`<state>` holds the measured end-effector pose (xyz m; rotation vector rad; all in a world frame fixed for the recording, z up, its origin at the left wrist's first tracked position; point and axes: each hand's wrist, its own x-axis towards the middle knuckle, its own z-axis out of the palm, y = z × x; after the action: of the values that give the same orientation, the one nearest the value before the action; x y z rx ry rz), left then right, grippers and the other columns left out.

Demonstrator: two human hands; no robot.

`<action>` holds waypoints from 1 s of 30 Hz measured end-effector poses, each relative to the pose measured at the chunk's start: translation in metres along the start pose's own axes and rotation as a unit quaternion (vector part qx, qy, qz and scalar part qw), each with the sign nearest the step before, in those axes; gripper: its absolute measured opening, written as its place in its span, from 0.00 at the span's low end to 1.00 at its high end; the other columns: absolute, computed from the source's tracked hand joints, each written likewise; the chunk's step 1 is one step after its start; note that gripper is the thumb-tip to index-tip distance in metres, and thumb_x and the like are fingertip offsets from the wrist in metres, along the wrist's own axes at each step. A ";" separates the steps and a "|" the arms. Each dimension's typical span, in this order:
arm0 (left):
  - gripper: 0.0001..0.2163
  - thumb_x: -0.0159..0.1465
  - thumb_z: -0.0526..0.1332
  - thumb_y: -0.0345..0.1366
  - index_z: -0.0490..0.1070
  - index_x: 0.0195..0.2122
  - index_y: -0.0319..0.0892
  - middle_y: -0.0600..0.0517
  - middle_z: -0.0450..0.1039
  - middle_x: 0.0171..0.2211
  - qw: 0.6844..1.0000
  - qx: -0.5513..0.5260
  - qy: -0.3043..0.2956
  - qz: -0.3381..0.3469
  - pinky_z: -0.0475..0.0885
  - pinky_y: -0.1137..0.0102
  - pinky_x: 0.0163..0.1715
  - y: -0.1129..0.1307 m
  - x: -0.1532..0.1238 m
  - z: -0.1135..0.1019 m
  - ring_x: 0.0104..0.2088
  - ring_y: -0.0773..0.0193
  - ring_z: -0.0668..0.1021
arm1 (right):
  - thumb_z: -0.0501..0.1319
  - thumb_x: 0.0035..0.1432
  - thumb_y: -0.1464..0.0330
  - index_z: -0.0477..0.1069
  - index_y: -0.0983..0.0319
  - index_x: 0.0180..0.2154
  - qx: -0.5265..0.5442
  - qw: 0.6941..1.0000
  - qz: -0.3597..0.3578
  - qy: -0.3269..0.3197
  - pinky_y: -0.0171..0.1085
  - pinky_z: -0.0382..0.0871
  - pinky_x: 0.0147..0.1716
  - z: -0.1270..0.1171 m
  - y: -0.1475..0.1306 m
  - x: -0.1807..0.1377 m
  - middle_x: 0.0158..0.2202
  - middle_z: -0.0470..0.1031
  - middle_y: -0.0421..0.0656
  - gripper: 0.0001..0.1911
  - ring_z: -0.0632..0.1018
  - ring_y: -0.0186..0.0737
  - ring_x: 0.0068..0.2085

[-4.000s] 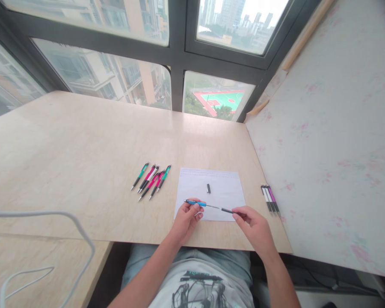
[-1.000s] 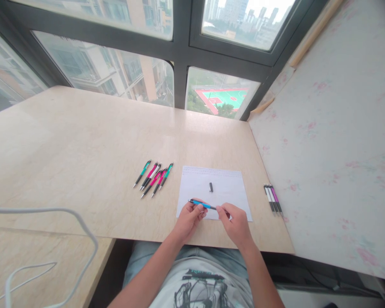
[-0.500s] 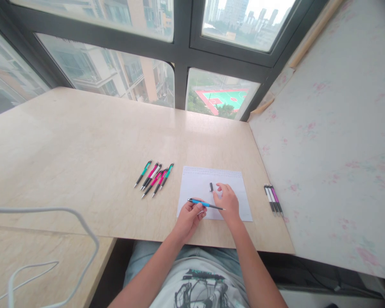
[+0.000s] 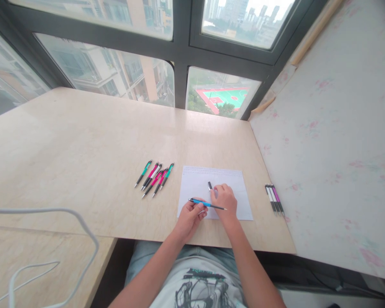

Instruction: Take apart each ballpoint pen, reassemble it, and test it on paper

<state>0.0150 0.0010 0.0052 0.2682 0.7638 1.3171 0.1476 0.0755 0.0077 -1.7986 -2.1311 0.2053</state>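
Note:
My left hand (image 4: pixel 190 219) is closed around a blue pen (image 4: pixel 201 203) with its thin refill sticking out to the right, held just above a white sheet of paper (image 4: pixel 199 182). My right hand (image 4: pixel 225 199) reaches over the sheet with fingers curled, its fingertips pinching a small black pen piece (image 4: pixel 209 185) that rests on the paper.
Several teal and pink pens (image 4: pixel 154 174) lie in a group left of the sheet. Three white and pink pens (image 4: pixel 273 198) lie near the table's right edge by the wall. A white cable (image 4: pixel 51 239) loops at the lower left. Windows stand behind the table (image 4: pixel 83 141).
My right hand let go of the refill's end and moved up across the sheet to the small black piece. The left hand kept the blue pen in place.

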 end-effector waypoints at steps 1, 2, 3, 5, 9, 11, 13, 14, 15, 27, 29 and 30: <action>0.12 0.54 0.72 0.37 0.74 0.37 0.39 0.53 0.73 0.29 1.000 0.000 -0.003 0.001 0.68 0.73 0.32 0.000 0.000 0.000 0.31 0.69 0.74 | 0.58 0.62 0.67 0.73 0.60 0.36 0.004 1.000 0.001 0.001 0.36 0.60 0.31 0.000 -0.001 0.000 0.38 0.72 0.46 0.06 0.70 0.44 0.42; 0.12 0.54 0.72 0.36 0.74 0.37 0.39 0.53 0.73 0.29 1.000 0.000 -0.004 0.002 0.68 0.73 0.32 0.000 0.000 0.000 0.31 0.69 0.74 | 0.58 0.62 0.67 0.73 0.60 0.36 0.006 1.000 0.003 0.001 0.36 0.59 0.31 0.001 -0.001 0.000 0.38 0.72 0.46 0.06 0.70 0.44 0.42; 0.11 0.55 0.72 0.36 0.74 0.36 0.39 0.53 0.73 0.29 1.000 -0.001 -0.005 0.003 0.68 0.73 0.32 0.000 0.000 0.000 0.31 0.70 0.74 | 0.58 0.62 0.68 0.73 0.60 0.35 0.008 1.000 0.005 0.003 0.36 0.59 0.31 0.001 -0.001 -0.001 0.38 0.72 0.46 0.06 0.70 0.44 0.42; 0.11 0.55 0.72 0.36 0.75 0.36 0.39 0.53 0.73 0.29 1.000 -0.003 -0.005 0.005 0.68 0.74 0.32 0.001 -0.001 0.001 0.31 0.70 0.74 | 0.57 0.62 0.69 0.73 0.59 0.35 0.012 1.000 0.012 0.012 0.36 0.59 0.30 0.001 -0.001 -0.001 0.37 0.73 0.46 0.07 0.70 0.43 0.41; 0.11 0.54 0.72 0.35 0.75 0.36 0.39 0.52 0.74 0.29 1.000 -0.002 -0.003 0.001 0.69 0.73 0.32 0.003 -0.002 0.003 0.31 0.69 0.74 | 0.56 0.63 0.69 0.74 0.59 0.35 0.024 0.999 0.029 0.033 0.36 0.59 0.32 -0.002 0.003 -0.001 0.37 0.74 0.45 0.08 0.71 0.43 0.41; 0.11 0.54 0.72 0.35 0.75 0.36 0.39 0.52 0.74 0.29 1.000 0.000 0.002 -0.001 0.69 0.73 0.32 0.003 -0.002 0.003 0.31 0.69 0.74 | 0.55 0.63 0.69 0.74 0.60 0.35 0.030 0.998 0.032 0.040 0.36 0.60 0.33 -0.004 0.005 -0.002 0.37 0.74 0.45 0.09 0.71 0.43 0.41; 0.11 0.54 0.72 0.35 0.74 0.36 0.39 0.52 0.74 0.30 1.000 0.000 0.006 -0.001 0.69 0.74 0.32 0.002 -0.002 0.003 0.31 0.69 0.74 | 0.56 0.63 0.68 0.74 0.60 0.36 0.037 0.998 0.032 0.046 0.36 0.60 0.34 -0.003 0.006 -0.003 0.37 0.74 0.45 0.08 0.71 0.43 0.41; 0.11 0.54 0.72 0.36 0.74 0.36 0.39 0.52 0.73 0.30 1.000 -0.001 0.006 0.000 0.69 0.74 0.32 0.002 -0.002 0.003 0.31 0.69 0.74 | 0.56 0.62 0.68 0.74 0.60 0.37 0.040 0.998 0.030 0.047 0.36 0.61 0.34 -0.003 0.007 -0.004 0.38 0.74 0.45 0.08 0.71 0.43 0.42; 0.11 0.54 0.72 0.36 0.74 0.36 0.39 0.52 0.73 0.30 1.000 -0.003 0.005 0.001 0.69 0.74 0.32 0.001 -0.002 0.002 0.31 0.69 0.74 | 0.57 0.61 0.68 0.74 0.60 0.38 0.040 0.998 0.029 0.047 0.36 0.61 0.34 -0.002 0.007 -0.004 0.38 0.74 0.45 0.08 0.71 0.43 0.42; 0.12 0.54 0.72 0.36 0.74 0.37 0.38 0.51 0.74 0.31 1.000 -0.001 0.002 0.005 0.69 0.74 0.32 -0.001 -0.001 0.000 0.31 0.69 0.74 | 0.58 0.59 0.61 0.75 0.61 0.38 0.283 0.952 0.111 0.029 0.39 0.71 0.35 -0.006 0.025 -0.007 0.34 0.79 0.46 0.12 0.78 0.43 0.33; 0.12 0.54 0.72 0.36 0.74 0.36 0.38 0.51 0.74 0.31 1.000 -0.003 0.003 0.006 0.69 0.74 0.32 0.000 -0.001 0.000 0.31 0.69 0.74 | 0.60 0.57 0.58 0.75 0.62 0.39 0.373 0.916 0.146 0.008 0.39 0.72 0.33 -0.016 0.034 -0.015 0.33 0.80 0.46 0.15 0.79 0.44 0.34; 0.12 0.54 0.72 0.36 0.74 0.36 0.38 0.51 0.74 0.31 1.000 -0.004 0.004 0.006 0.69 0.74 0.32 0.000 -0.001 0.000 0.31 0.69 0.74 | 0.62 0.56 0.57 0.75 0.63 0.39 0.399 0.903 0.157 -0.001 0.39 0.73 0.32 -0.022 0.039 -0.021 0.34 0.80 0.47 0.16 0.80 0.44 0.35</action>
<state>0.0153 -0.0002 0.0058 0.2617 0.7638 1.3333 0.1940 0.0602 0.0122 -1.5755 -1.3929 0.9955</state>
